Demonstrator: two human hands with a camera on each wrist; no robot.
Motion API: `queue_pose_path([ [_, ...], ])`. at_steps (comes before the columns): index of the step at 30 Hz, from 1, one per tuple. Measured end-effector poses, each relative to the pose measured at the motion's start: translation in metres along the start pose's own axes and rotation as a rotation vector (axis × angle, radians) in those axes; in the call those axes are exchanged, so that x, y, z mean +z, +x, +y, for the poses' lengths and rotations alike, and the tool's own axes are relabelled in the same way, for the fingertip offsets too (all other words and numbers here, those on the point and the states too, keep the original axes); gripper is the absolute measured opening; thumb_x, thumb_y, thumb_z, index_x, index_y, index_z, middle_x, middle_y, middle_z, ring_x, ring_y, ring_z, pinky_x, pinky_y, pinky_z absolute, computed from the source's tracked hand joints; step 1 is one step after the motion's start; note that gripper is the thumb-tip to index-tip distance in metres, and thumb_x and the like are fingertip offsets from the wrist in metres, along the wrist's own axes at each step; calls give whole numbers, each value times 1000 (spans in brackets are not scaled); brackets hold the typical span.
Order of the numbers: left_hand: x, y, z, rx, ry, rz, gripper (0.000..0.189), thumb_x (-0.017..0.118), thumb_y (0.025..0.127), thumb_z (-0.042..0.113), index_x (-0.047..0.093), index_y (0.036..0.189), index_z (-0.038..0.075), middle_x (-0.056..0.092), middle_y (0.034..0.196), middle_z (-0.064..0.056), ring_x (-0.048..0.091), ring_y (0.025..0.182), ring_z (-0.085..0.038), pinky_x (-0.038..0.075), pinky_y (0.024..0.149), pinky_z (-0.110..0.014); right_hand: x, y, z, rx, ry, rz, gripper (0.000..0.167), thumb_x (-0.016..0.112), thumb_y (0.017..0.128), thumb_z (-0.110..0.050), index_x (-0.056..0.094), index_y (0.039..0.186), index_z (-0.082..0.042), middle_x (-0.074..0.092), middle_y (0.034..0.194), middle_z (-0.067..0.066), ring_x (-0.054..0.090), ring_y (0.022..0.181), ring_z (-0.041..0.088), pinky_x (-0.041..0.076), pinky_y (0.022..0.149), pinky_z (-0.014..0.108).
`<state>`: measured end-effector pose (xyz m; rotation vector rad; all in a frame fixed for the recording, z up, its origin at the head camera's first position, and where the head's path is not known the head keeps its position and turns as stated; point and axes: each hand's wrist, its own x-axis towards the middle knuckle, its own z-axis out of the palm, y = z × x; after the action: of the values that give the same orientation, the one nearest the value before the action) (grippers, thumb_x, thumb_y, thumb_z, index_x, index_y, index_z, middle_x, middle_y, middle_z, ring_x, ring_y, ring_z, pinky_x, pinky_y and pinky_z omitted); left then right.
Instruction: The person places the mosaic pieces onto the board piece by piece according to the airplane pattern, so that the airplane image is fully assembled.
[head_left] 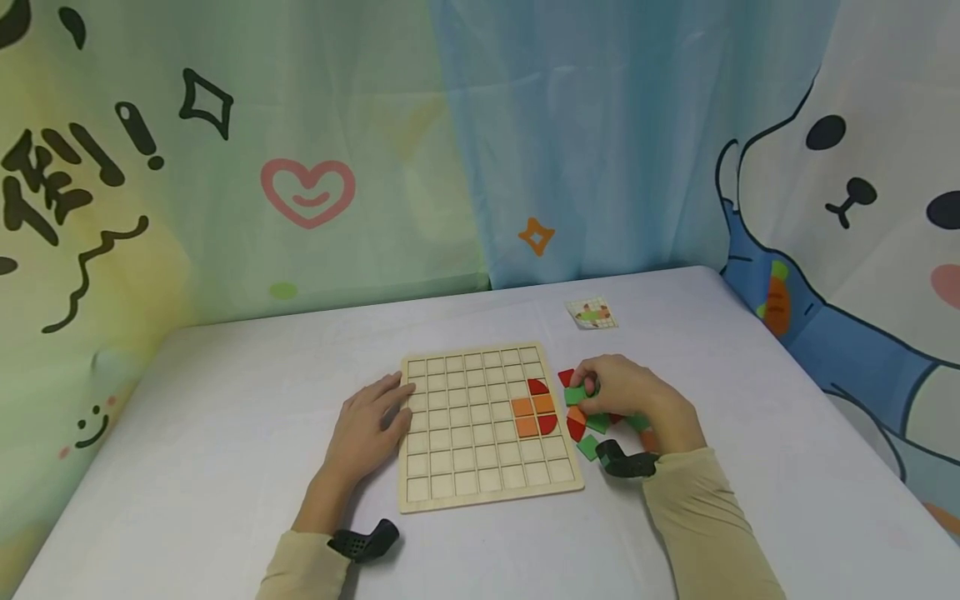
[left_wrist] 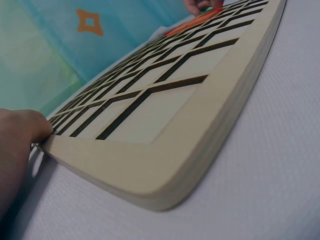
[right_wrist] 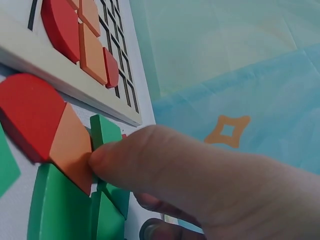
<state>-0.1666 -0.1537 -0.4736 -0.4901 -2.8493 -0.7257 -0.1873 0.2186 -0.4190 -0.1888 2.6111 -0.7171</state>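
Observation:
A square wooden grid board (head_left: 465,436) lies flat on the table. My left hand (head_left: 369,425) rests at its left edge, fingertips on the rim. On the board's right side sit three orange squares (head_left: 522,407) and two red rounded tiles (head_left: 547,425). Just right of the board, my right hand (head_left: 619,385) pinches a green tile (head_left: 575,396); in the right wrist view the thumb presses on that green tile (right_wrist: 104,129). Beneath this hand lies a loose pile of red (right_wrist: 31,112), orange (right_wrist: 72,147) and green tiles (right_wrist: 57,205), partly hidden by it.
A small picture card (head_left: 592,314) with a coloured grid pattern lies behind the pile. The table (head_left: 225,433) has a white cloth, and printed curtains (head_left: 585,150) hang behind it. Another green tile (head_left: 588,447) lies near the black right wrist device (head_left: 626,461).

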Motion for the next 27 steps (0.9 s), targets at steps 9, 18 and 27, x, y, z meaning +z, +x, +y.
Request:
queue_pose_path([
  [9, 0, 0, 0, 1, -1, -2, 39, 54, 94, 31, 59, 131, 18, 48, 144, -5, 42, 135, -26, 30, 112, -53, -2, -1, 0, 0, 7, 20, 25, 72, 80, -17, 63, 103, -11, 51, 79, 3, 54, 64, 15, 46, 54, 25],
  [18, 0, 0, -1, -2, -1, -4, 39, 53, 94, 32, 59, 131, 19, 48, 144, -5, 42, 135, -26, 30, 111, -53, -3, -3, -7, -15, 30, 40, 25, 71, 80, -18, 64, 104, -12, 50, 78, 2, 51, 69, 15, 44, 55, 25],
  [27, 0, 0, -1, -1, 7, -1, 39, 54, 94, 32, 59, 131, 19, 49, 144, -5, 43, 135, -27, 31, 111, -53, -4, -6, -15, -61, 27, 64, 24, 72, 81, -22, 65, 102, -15, 51, 78, 1, 50, 71, 15, 42, 58, 26],
])
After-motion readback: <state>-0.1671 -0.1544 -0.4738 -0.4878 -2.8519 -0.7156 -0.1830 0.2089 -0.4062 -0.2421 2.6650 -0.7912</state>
